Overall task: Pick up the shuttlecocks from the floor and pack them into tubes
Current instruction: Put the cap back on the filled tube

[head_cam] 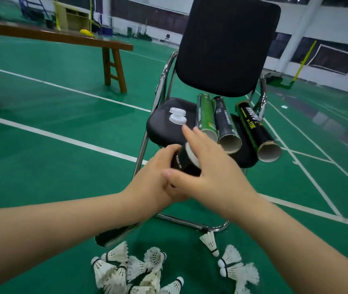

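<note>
My left hand (pixel 154 183) grips a black shuttlecock tube (pixel 182 163) in front of the chair seat. My right hand (pixel 209 166) lies over the tube's far end with fingers mostly straight, its palm on a white cap (pixel 192 155) at the mouth. Several white feather shuttlecocks (pixel 126 270) lie in a heap on the green floor near my feet, with a few more shuttlecocks (pixel 232 266) to the right. On the chair seat lie a green tube (pixel 206 117) and two black tubes (pixel 225 124), (pixel 256 130), all with open mouths, beside two white caps (pixel 177 115).
The black padded chair (pixel 228 45) with a chrome frame stands straight ahead. A brown wooden bench (pixel 58 39) is at the left. Another black tube (pixel 115 234) lies on the floor under my left forearm. White court lines cross the green floor.
</note>
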{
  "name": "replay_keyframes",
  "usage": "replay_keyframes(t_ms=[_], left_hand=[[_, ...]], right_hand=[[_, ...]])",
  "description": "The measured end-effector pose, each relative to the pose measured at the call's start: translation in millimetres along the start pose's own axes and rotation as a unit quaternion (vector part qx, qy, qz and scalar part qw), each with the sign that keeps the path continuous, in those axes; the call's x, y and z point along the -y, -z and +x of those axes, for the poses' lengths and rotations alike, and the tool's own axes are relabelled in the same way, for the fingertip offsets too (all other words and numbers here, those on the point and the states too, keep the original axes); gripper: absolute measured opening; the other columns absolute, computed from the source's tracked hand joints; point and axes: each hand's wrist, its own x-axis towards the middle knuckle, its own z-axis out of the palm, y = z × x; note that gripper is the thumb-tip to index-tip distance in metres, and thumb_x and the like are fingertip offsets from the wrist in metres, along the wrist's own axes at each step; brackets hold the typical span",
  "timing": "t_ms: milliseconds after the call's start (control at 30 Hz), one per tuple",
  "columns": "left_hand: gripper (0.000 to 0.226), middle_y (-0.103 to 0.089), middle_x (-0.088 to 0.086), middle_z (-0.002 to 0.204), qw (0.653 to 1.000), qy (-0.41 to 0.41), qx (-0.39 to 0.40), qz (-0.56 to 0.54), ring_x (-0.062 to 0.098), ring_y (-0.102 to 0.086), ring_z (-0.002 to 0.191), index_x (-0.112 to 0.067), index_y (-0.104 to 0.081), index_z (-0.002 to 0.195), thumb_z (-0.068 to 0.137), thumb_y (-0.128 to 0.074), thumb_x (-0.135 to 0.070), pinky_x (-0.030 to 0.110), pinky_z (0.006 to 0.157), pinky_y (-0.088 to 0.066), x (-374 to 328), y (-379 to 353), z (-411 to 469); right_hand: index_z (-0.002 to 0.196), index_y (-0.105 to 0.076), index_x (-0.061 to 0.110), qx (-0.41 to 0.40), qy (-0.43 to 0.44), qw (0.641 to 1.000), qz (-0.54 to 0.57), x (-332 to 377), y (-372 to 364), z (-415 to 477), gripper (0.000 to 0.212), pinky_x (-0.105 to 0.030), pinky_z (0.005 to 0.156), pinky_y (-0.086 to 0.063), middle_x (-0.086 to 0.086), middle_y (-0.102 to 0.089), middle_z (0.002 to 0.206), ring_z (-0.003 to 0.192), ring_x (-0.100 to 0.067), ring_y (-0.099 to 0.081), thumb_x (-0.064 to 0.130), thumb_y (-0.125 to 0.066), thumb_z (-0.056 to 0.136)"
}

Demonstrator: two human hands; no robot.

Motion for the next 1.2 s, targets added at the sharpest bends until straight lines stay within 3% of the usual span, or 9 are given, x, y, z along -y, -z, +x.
replay_keyframes(t_ms=[300,433,533,633,733,833,933,1067,1200], left_hand=[[0.051,-0.060,-0.012,0.099,0.999,0.041,0.018,0.031,0.002,-0.058,0.088,-0.040,-0.044,0.103,0.054,-0.055,-0.047,0.035,0.076,-0.050,5,-8,-28],[0.071,-0.058,-0.005,0.107,0.995,0.025,0.041,0.091,0.012,-0.056,0.097,-0.025,-0.045,0.117,0.052,-0.057,-0.049,0.038,0.081,-0.049,12,-7,-23],[0.079,-0.056,0.001,0.108,0.983,-0.022,0.040,0.178,0.017,-0.053,0.096,-0.019,-0.045,0.123,0.052,-0.049,-0.052,0.031,0.079,-0.045,8,-6,-6],[0.080,-0.058,0.006,0.098,0.957,-0.102,0.026,0.272,0.027,-0.057,0.086,-0.019,-0.043,0.123,0.052,-0.044,-0.055,0.040,0.071,-0.050,0,-4,18],[0.074,-0.060,0.008,0.090,0.917,-0.192,0.008,0.349,0.032,-0.060,0.075,-0.020,-0.037,0.119,0.054,-0.046,-0.054,0.045,0.060,-0.053,-11,2,44],[0.077,-0.060,0.011,0.098,0.888,-0.242,0.004,0.391,0.032,-0.059,0.081,-0.015,-0.040,0.125,0.060,-0.048,-0.055,0.045,0.065,-0.053,-31,10,70],[0.075,-0.062,0.013,0.102,0.863,-0.288,0.002,0.416,0.032,-0.061,0.083,-0.010,-0.043,0.125,0.063,-0.058,-0.050,0.044,0.070,-0.054,-50,11,97],[0.073,-0.062,0.010,0.108,0.849,-0.333,0.010,0.411,0.029,-0.061,0.092,-0.011,-0.047,0.127,0.063,-0.068,-0.040,0.042,0.080,-0.050,-70,0,132],[0.073,-0.060,0.011,0.118,0.838,-0.373,-0.017,0.397,0.031,-0.059,0.105,-0.011,-0.048,0.128,0.064,-0.078,-0.029,0.043,0.090,-0.046,-77,-24,163]], right_hand=[[0.147,-0.003,0.034,0.009,0.002,1.000,0.002,-11,-34,-15,0.080,-0.021,0.112,-0.002,0.008,-0.002,0.158,0.143,-0.006,0.002,0.056,-0.049,0.085],[0.147,-0.003,0.033,0.004,-0.007,1.000,0.030,-20,-42,-16,0.084,-0.021,0.113,-0.003,0.009,-0.005,0.157,0.142,-0.004,0.001,0.061,-0.042,0.078],[0.145,-0.014,0.038,0.006,-0.021,0.996,0.088,-30,-28,-11,0.078,-0.025,0.113,-0.014,0.013,-0.016,0.152,0.140,-0.008,-0.011,0.044,-0.058,0.081],[0.136,-0.028,0.039,-0.014,-0.036,0.992,0.117,-37,-5,-4,0.071,-0.018,0.099,-0.029,0.015,-0.030,0.137,0.126,-0.006,-0.032,0.023,-0.065,0.077],[0.131,-0.036,0.035,-0.068,-0.023,0.991,0.112,-41,13,0,0.067,0.002,0.084,-0.028,0.015,-0.036,0.125,0.109,0.004,-0.036,0.021,-0.068,0.074],[0.121,-0.041,0.033,-0.157,0.004,0.979,0.132,-42,27,5,0.060,0.008,0.082,-0.024,0.014,-0.039,0.116,0.097,0.009,-0.038,0.017,-0.072,0.072],[0.111,-0.041,0.034,-0.247,0.026,0.960,0.129,-46,38,13,0.055,0.003,0.087,-0.027,0.009,-0.044,0.114,0.102,0.003,-0.039,0.016,-0.074,0.070],[0.106,-0.044,0.034,-0.340,0.036,0.932,0.123,-62,53,21,0.051,-0.021,0.093,-0.037,0.008,-0.046,0.109,0.104,-0.007,-0.045,0.016,-0.073,0.068],[0.109,-0.048,0.023,-0.407,0.036,0.908,0.090,-86,66,28,0.048,-0.026,0.094,-0.039,0.007,-0.046,0.109,0.103,-0.008,-0.044,0.014,-0.073,0.069]])
